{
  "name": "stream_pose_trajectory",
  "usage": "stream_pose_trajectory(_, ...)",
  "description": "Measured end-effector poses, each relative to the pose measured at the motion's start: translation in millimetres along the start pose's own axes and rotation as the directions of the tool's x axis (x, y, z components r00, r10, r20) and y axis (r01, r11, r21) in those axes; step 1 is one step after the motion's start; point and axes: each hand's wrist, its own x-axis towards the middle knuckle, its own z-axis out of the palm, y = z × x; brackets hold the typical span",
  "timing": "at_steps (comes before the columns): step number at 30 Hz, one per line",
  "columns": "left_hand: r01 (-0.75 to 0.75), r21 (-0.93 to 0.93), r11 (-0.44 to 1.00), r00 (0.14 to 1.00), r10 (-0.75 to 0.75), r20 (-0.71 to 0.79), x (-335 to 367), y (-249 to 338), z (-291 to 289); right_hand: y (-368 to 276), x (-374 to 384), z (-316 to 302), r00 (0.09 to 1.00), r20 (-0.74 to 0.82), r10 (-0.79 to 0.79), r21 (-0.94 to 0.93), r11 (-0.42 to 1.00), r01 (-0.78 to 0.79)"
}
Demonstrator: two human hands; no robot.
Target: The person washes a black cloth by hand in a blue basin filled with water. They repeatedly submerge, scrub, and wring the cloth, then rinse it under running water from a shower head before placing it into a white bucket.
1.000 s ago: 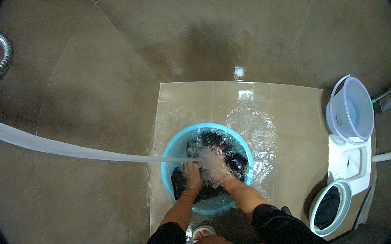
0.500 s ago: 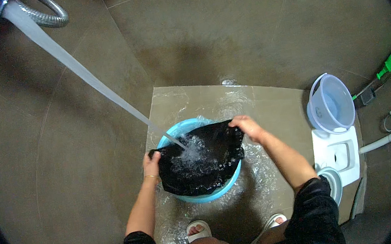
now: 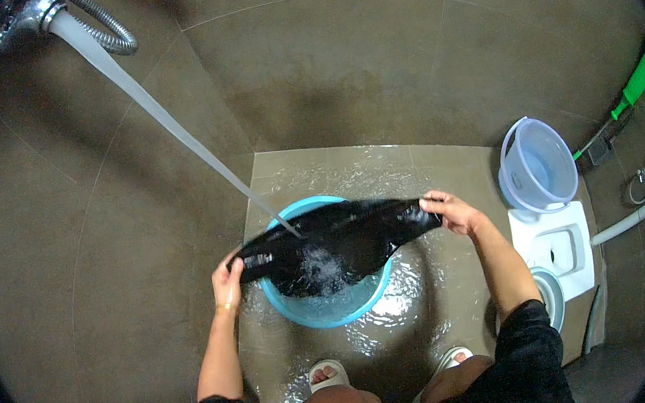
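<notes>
A wet black cloth [image 3: 342, 235], its exact kind of garment unclear, is stretched sideways over a light blue basin [image 3: 336, 318] on the floor. My left hand [image 3: 227, 282] grips its left end, just outside the basin's rim. Its right end is pinched in my right hand [image 3: 453, 212], farther out past the rim on the other side. A stream of water [image 3: 171, 127] runs down from a chrome tap [image 3: 31, 20] at the upper left and splashes on the middle of the cloth. Water shows in the near part of the basin.
At the right, a pale lavender bucket [image 3: 518, 171] leans beside a white squat toilet [image 3: 579, 252]. A smaller grey-blue basin [image 3: 554, 298] overlaps its near edge. A green-handled brush [image 3: 635, 86] hangs on the right wall. The tiled floor [image 3: 447, 175] is wet, and walls enclose it.
Both hands have moved apart, pulling the cloth wider and narrower. Its near edge has lifted, uncovering water in the basin. The view has shifted slightly, showing more of the tap.
</notes>
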Motion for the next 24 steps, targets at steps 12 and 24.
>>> stream_pose_trajectory(12, 0.512, -0.568, 0.644, 0.818, -0.567, 0.095, -31, 84, -51, -68, 16, 46, 0.961, 0.242, 0.135, -0.003, 0.990, -0.138)
stream_pose_trajectory(24, -0.077, 0.734, 0.674, 0.997, 0.032, 0.075, -15, -33, 159, 90, 108, 212, 0.823, 0.083, -0.563, -0.971, 0.140, 0.193)
